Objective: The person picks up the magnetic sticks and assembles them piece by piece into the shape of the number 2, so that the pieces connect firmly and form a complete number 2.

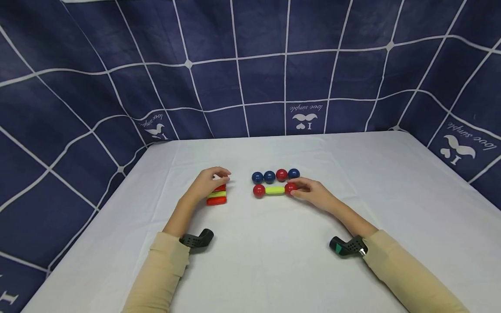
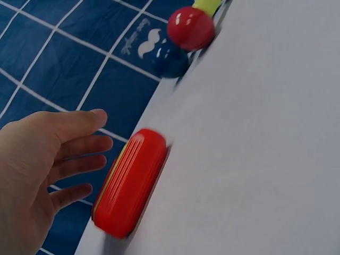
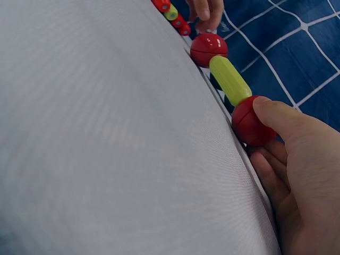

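Observation:
My right hand (image 1: 316, 196) pinches a red ball (image 1: 289, 188) between thumb and fingers. That ball sits at the right end of a yellow-green rod (image 1: 275, 190); another red ball (image 1: 259, 191) is at its left end. In the right wrist view the thumb lies on the held ball (image 3: 249, 125). My left hand (image 1: 203, 186) hovers at a stack of short rods, with a red rod (image 1: 216, 201) nearest me and a yellow-green rod (image 1: 217, 194) behind it. The left wrist view shows its fingers bent loosely, holding nothing, beside the red rod (image 2: 133, 183). The hand partly hides the farther rods.
Behind the joined piece is a row of balls: a blue ball (image 1: 257, 177), another blue ball (image 1: 269, 177), a red ball (image 1: 282, 174) and a blue ball (image 1: 293, 173). A white cloth (image 1: 266, 252) covers the table. Dark blue checked fabric (image 1: 262, 78) hangs behind it.

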Demonstrator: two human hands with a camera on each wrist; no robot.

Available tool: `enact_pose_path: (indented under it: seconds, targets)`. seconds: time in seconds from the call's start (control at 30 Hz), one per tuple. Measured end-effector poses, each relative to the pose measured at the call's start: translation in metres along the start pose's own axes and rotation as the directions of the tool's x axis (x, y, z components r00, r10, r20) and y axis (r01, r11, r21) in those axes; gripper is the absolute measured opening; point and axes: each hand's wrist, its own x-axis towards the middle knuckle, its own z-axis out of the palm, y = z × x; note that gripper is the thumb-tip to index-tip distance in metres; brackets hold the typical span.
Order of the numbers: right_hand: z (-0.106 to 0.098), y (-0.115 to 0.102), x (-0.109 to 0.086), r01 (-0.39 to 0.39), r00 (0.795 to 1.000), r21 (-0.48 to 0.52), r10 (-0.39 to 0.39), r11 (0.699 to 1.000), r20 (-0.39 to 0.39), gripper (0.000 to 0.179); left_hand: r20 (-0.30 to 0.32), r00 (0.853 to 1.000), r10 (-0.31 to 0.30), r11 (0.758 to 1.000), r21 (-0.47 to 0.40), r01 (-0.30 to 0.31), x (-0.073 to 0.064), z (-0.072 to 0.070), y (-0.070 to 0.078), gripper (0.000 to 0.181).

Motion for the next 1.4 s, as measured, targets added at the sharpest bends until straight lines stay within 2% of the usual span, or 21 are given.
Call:
enact_pose_path:
  seconds: [0.1,0.3,0.67,0.83,0.97,1.1,1.27,1.4]
  targets:
    - [0.000,0.000,0.000,0.000,1.000,-0.003,0.000,1.000,-0.001,0.041,0.023,0.999,-0.033,0.999,0.025,0.032,-0.001,-0.005,-0.008,0.028]
    - [0.000,0.000,0.001,-0.009,1.000,-0.015,0.009,1.000,-0.002,0.041,0.054,0.997,-0.050,0.998,0.034,0.049,-0.002,-0.009,-0.017,0.027]
    - [0.000,0.000,0.000,-0.008,1.000,-0.011,0.008,1.000,-0.001,0.042,0.134,0.984,-0.115,0.993,0.006,0.115,0.000,-0.010,-0.020,0.030]
    - [0.000,0.000,0.000,-0.008,1.000,-0.011,0.008,1.000,0.001,0.042,0.117,0.984,-0.133,0.991,0.003,0.134,0.000,-0.009,-0.020,0.030]
    - [0.000,0.000,0.000,-0.008,1.000,-0.010,0.008,1.000,0.002,0.042,0.088,0.985,-0.149,0.989,0.001,0.149,0.001,-0.007,-0.014,0.033]
    - [0.001,0.000,0.000,-0.010,1.000,-0.016,0.010,1.000,0.000,0.042,0.073,0.988,-0.138,0.990,-0.022,0.140,0.001,-0.005,-0.001,0.035]
    - [0.001,-0.002,-0.001,-0.013,1.000,-0.020,0.013,1.000,0.003,0.042,0.073,0.993,-0.096,0.994,-0.050,0.100,0.001,-0.001,0.017,0.033]
    - [0.001,-0.002,-0.001,-0.013,1.000,-0.016,0.013,1.000,0.008,0.043,0.107,0.993,-0.049,0.996,-0.071,0.057,-0.001,0.004,0.034,0.030]
